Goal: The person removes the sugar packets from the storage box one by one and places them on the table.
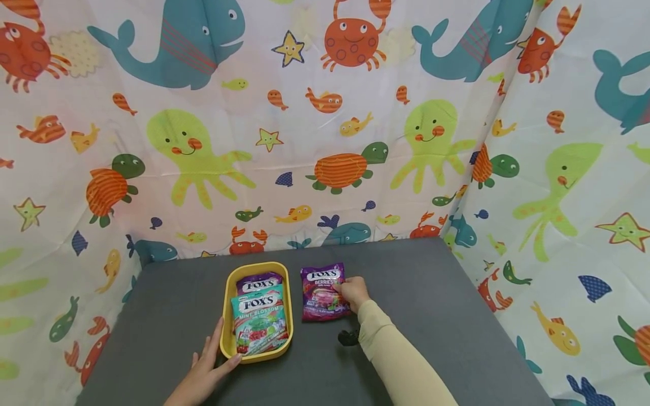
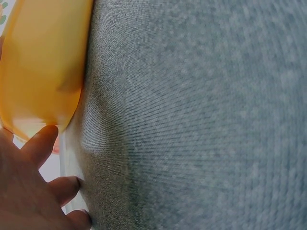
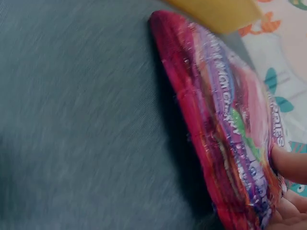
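My right hand (image 1: 355, 292) pinches the right edge of a purple candy bag (image 1: 320, 299) marked FOX'S Berries. In the right wrist view the thumb lies on the front of this candy bag (image 3: 230, 124), with fingers behind its edge. My left hand (image 1: 205, 366) rests against a yellow plastic basket (image 1: 290, 324), fingers spread along its left side and thumb at the front rim. Inside lie a teal FOX'S Mint Blossom candy bag (image 1: 259, 321) and, partly covered by it, another purple FOX'S bag (image 1: 260, 278). The left wrist view shows fingertips right at the basket wall (image 2: 45, 72).
All of this stands on a dark grey table (image 1: 406, 282). A curtain (image 1: 304, 220) printed with sea animals hangs behind the table and along its sides. A small black object (image 1: 348, 338) sits beside the right wrist.
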Available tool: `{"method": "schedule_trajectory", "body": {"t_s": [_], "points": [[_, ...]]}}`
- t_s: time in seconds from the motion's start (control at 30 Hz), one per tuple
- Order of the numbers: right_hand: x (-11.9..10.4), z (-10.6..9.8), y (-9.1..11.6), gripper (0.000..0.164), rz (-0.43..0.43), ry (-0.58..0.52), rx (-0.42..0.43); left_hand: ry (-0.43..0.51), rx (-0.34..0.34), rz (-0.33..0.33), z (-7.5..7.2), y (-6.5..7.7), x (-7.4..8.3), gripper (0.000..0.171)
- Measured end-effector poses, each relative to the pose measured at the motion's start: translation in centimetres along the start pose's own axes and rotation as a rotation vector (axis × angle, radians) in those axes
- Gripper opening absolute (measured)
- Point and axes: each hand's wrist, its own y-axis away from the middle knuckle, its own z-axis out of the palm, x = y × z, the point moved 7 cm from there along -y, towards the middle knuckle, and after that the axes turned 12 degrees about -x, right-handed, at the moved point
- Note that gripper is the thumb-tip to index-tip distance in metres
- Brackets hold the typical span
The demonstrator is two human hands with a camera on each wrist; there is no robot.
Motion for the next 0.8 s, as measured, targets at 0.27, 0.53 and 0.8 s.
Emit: {"method": "schedule_trajectory", "body": {"t_s": [0.27, 0.53, 0.8], "points": [[-1.9, -0.4, 1.0, 0.041, -0.095, 0.486, 0.215, -0.015, 0.003, -0.002, 0.0, 0.1, 0.1, 0.107], [-2.9, -0.6, 1.7, 0.042, -0.105, 0.708, 0.316, -0.014, 0.002, 0.004, 0.2, 0.1, 0.3, 0.105], [-5.2, 0.7, 2.8, 0.031, -0.218, 0.657, 0.307, -0.006, 0.002, 0.002, 0.0, 0.2, 0.4, 0.106]]}}
